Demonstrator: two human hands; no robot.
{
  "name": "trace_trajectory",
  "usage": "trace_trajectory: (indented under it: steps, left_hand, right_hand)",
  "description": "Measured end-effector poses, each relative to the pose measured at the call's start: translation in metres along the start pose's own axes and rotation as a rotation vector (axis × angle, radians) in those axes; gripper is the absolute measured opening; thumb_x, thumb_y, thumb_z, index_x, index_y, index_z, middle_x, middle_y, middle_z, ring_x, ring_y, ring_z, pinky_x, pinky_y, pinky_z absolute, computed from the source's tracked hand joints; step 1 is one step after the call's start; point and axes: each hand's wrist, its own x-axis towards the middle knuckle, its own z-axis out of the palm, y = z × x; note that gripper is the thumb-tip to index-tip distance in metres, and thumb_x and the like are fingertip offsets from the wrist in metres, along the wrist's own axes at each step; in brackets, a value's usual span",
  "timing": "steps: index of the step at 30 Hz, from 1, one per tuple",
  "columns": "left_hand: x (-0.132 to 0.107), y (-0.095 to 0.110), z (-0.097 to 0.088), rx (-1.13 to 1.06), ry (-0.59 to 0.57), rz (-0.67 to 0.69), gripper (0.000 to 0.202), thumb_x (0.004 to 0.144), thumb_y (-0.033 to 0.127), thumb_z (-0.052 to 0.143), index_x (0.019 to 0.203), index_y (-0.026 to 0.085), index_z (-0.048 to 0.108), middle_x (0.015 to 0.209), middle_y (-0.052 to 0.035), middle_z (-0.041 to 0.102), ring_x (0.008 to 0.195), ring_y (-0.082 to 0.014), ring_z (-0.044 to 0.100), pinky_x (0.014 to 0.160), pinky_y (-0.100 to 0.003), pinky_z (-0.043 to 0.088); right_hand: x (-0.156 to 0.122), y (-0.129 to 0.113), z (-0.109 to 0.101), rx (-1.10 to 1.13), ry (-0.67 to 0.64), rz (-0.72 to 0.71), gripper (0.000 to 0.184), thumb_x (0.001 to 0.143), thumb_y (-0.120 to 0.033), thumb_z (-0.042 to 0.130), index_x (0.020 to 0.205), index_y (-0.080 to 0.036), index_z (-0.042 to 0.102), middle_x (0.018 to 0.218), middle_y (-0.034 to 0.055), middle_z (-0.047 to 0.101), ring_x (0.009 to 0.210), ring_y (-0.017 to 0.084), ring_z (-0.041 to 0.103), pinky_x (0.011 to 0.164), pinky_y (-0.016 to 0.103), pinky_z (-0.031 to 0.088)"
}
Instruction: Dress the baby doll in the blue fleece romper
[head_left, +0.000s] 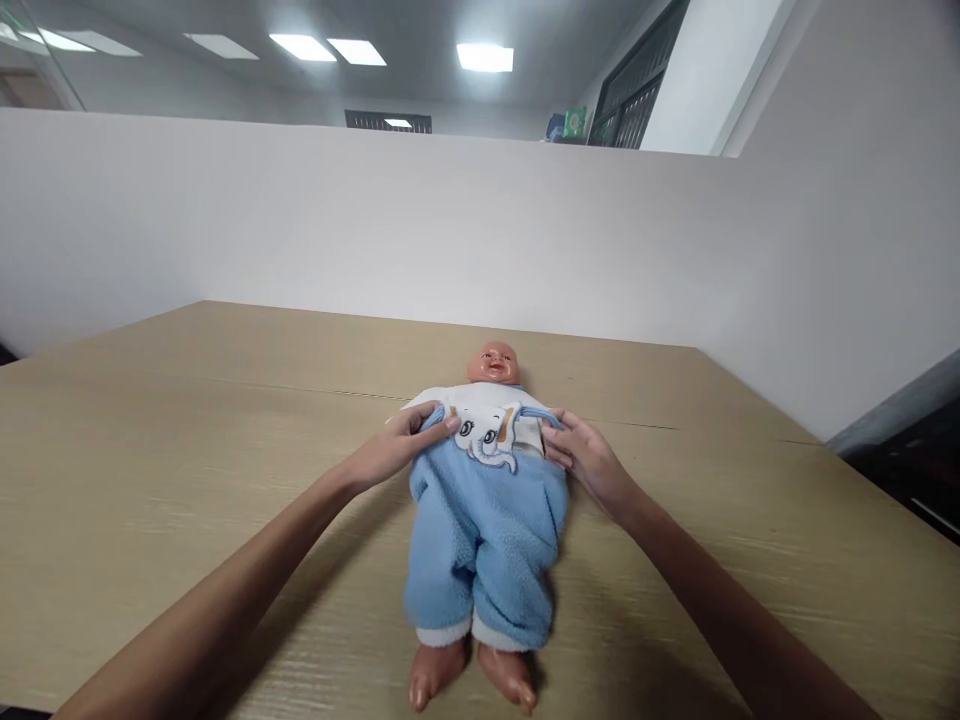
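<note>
A baby doll lies on its back on the table, head away from me and bare feet toward me. It wears a white top and blue fleece overalls with white cuffs and an elephant face on the bib. My left hand pinches the bib's upper left corner by the blue strap, thumb on the elephant's ear. On the other side, my right hand has its fingers closed around the blue strap near the bib's right edge. The straps' far ends are hidden by my hands.
The wide wooden table has thin seams across it and reaches a white low wall at the back. Beyond the wall, a green package sits at the right. A dark object stands past the table's right edge.
</note>
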Motion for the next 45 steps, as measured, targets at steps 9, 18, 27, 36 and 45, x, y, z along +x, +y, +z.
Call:
trace_trajectory:
  steps: [9, 18, 27, 36, 45]
  left_hand:
    - [0.004, -0.022, -0.001, 0.068, -0.043, -0.020, 0.043, 0.102, 0.062, 0.061, 0.105, 0.019, 0.065, 0.102, -0.0017, 0.058, 0.096, -0.0203, 0.052, 0.082, -0.029, 0.042]
    - [0.003, -0.028, 0.003, 0.048, 0.037, 0.027, 0.042, 0.103, 0.060, 0.061, 0.100, 0.019, 0.063, 0.091, 0.0008, 0.049, 0.084, -0.0166, 0.045, 0.074, -0.029, 0.036]
    - [-0.004, -0.060, -0.013, -0.173, -0.112, -0.088, 0.046, 0.098, 0.065, 0.065, 0.105, 0.019, 0.062, 0.097, -0.0018, 0.058, 0.089, -0.0191, 0.052, 0.080, -0.031, 0.045]
    - [0.004, -0.033, -0.013, -0.139, -0.099, -0.015, 0.043, 0.096, 0.059, 0.072, 0.098, 0.017, 0.063, 0.090, 0.0003, 0.051, 0.079, -0.0145, 0.046, 0.068, -0.026, 0.037]
    - [0.014, -0.071, -0.011, -0.167, 0.124, -0.116, 0.048, 0.093, 0.067, 0.070, 0.097, 0.019, 0.065, 0.084, 0.0004, 0.054, 0.077, -0.0173, 0.046, 0.069, -0.028, 0.035]
  right_hand:
    - [-0.009, 0.015, -0.008, -0.484, -0.100, -0.133, 0.040, 0.100, -0.059, 0.065, 0.091, -0.021, 0.069, 0.097, 0.0021, 0.060, 0.098, 0.021, 0.058, 0.091, 0.033, 0.045]
    - [-0.004, 0.045, -0.015, -0.173, 0.129, 0.055, 0.052, 0.090, -0.075, 0.070, 0.095, -0.024, 0.064, 0.086, -0.0019, 0.065, 0.086, 0.020, 0.060, 0.084, 0.031, 0.051]
    - [-0.009, 0.060, -0.010, -0.040, 0.082, 0.122, 0.050, 0.086, -0.070, 0.079, 0.112, -0.027, 0.078, 0.123, 0.0055, 0.076, 0.122, 0.030, 0.066, 0.122, 0.047, 0.043]
    - [-0.005, 0.025, 0.003, -0.169, 0.073, -0.048, 0.043, 0.094, -0.061, 0.074, 0.116, -0.024, 0.071, 0.119, 0.0036, 0.073, 0.118, 0.026, 0.064, 0.109, 0.036, 0.049]
    - [0.018, 0.068, -0.011, -0.221, 0.246, 0.020, 0.052, 0.082, -0.075, 0.076, 0.087, -0.024, 0.067, 0.089, 0.0022, 0.069, 0.093, 0.027, 0.063, 0.095, 0.040, 0.050]
